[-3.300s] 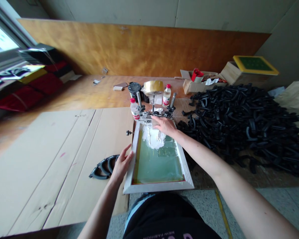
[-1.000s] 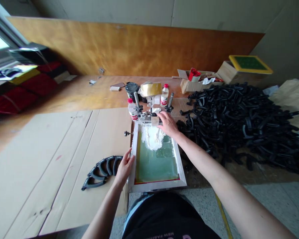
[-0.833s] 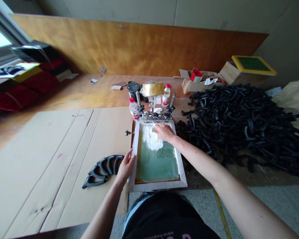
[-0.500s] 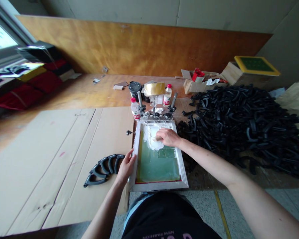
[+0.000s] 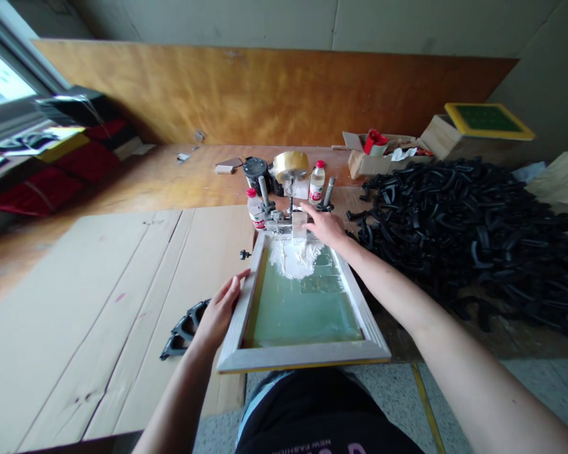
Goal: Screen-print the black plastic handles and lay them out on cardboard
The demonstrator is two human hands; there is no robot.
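A screen-printing frame (image 5: 307,353) with green mesh lies in front of me, its near end raised. White ink (image 5: 293,257) is heaped at the far end of the mesh. My left hand (image 5: 221,309) holds the frame's left edge, its fingertips along the side and partly hidden underneath. At the far end a small pale squeegee (image 5: 300,227) stands upright against the clamp. My right hand (image 5: 325,227) is right beside it, index finger and thumb apart. Several curved black plastic handles (image 5: 184,331) lie on the cardboard, partly covered by my left hand.
A large heap of black handles (image 5: 454,233) covers the right side. Behind the hinge clamp (image 5: 277,221) stand two red-capped bottles (image 5: 317,181), a black tub (image 5: 255,173) and a tape roll (image 5: 289,165). Cardboard (image 5: 108,302) spreads leftward. An open box (image 5: 383,161) stands at the back.
The frame's near end has risen. My right hand has moved from the ink to the far end, its fingers opening beside the squeegee. My left hand has shifted left and up with the frame.
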